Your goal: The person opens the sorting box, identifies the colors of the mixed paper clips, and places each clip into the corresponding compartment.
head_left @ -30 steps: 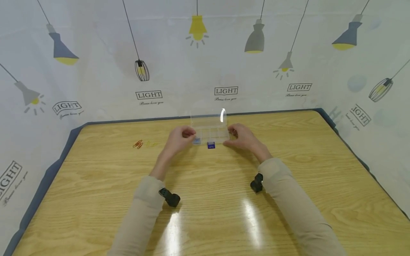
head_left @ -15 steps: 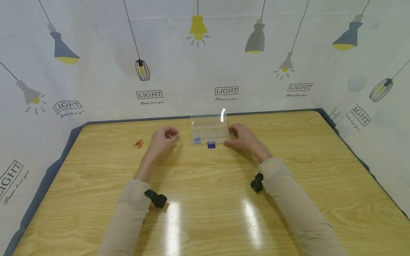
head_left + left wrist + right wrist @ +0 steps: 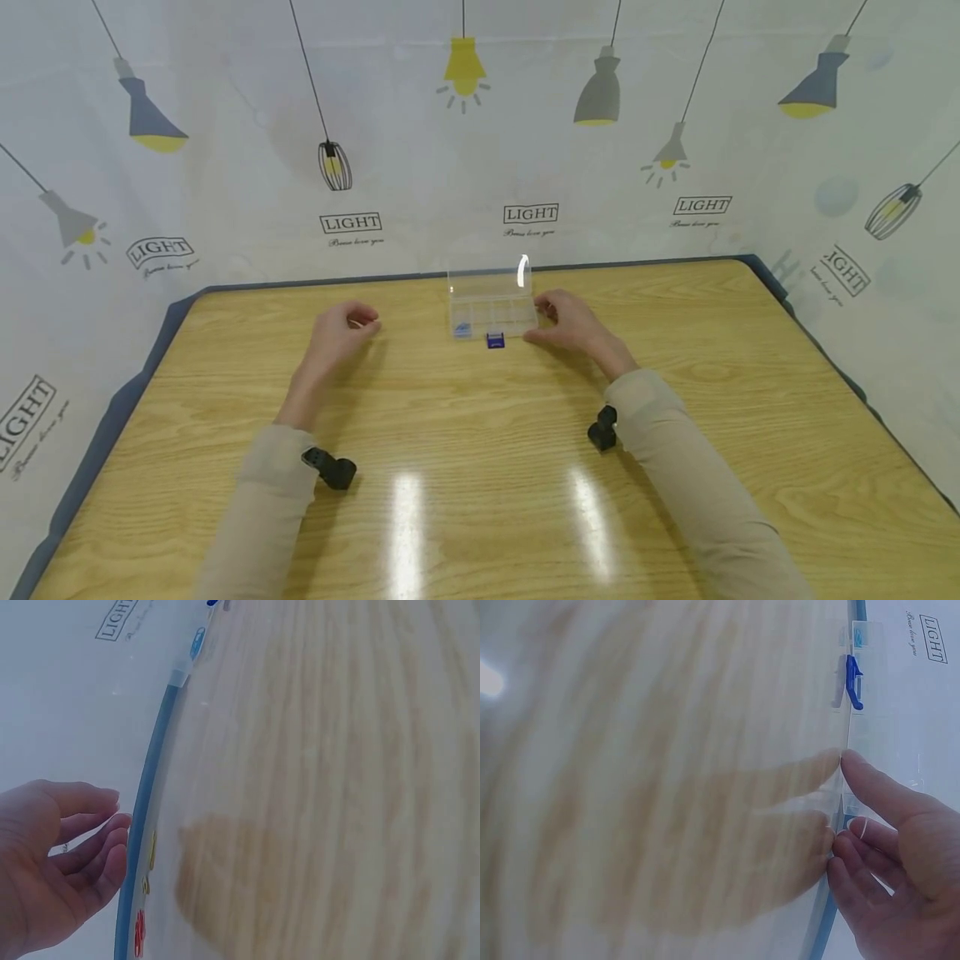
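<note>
A clear compartment box [image 3: 516, 334] stands at the far side of the wooden table, its transparent lid [image 3: 487, 277] raised and a dark blue latch [image 3: 495, 341] at the front. Blue paper clips [image 3: 462, 330] lie in its front left compartment. My right hand [image 3: 570, 323] holds the box by its right side, thumb at the front corner. Well left of the box, my left hand [image 3: 337, 332] hovers with loosely bent fingers, nothing seen between them. Yellow paper clips [image 3: 152, 850] and red paper clips [image 3: 139, 934] lie beyond it in the left wrist view; the hand hides them from the head camera.
A white backdrop [image 3: 420, 167] printed with lamps rises right behind the table [image 3: 480, 433]. Dark blue edging [image 3: 315, 282] runs along the table's far edge. Small black cameras [image 3: 330, 468] sit on both wrists.
My left hand has moved away from the box to the left, coming over the paper clips and covering them in the head view. My right hand has stayed at the box.
</note>
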Demonstrator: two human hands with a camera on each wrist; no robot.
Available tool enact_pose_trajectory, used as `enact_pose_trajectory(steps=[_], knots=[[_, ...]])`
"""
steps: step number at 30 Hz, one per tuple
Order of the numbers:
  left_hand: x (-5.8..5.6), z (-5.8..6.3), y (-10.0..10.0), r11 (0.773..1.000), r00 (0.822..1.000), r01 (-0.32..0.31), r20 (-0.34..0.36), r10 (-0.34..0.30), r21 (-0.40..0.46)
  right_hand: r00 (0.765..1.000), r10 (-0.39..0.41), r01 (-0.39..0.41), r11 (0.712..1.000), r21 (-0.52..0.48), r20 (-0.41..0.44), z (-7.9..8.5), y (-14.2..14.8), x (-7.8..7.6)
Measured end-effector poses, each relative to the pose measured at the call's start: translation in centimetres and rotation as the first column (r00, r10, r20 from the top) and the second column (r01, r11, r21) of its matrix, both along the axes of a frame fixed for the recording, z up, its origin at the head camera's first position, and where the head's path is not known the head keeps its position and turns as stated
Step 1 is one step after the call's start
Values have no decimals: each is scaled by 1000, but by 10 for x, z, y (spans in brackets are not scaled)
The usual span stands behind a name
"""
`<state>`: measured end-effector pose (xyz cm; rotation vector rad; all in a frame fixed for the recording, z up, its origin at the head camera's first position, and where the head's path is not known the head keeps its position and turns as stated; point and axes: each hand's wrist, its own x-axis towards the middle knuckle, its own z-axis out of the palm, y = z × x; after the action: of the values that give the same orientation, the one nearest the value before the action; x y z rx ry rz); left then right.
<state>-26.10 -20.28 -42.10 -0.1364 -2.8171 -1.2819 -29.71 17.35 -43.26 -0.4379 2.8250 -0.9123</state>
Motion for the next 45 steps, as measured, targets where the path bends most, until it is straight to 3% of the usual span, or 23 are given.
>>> enact_pose_trajectory(steps=[11,23,34,45], knots=[[5,0,-18,998,1000,-16,19,17,-68,1000,-11,11,1000,0,18,1,1,0],[4,-4,-24,983,996,48,83,-34,-176,1000,-7,7,1000,6,10,0,2,0],[10,2,-18,986,995,53,88,-39,-160,1000,4,-4,1000,5,6,-1,2,-1],[6,1,5,998,998,32,58,-28,-60,1000,8,-8,1000,9,12,0,2,-1]])
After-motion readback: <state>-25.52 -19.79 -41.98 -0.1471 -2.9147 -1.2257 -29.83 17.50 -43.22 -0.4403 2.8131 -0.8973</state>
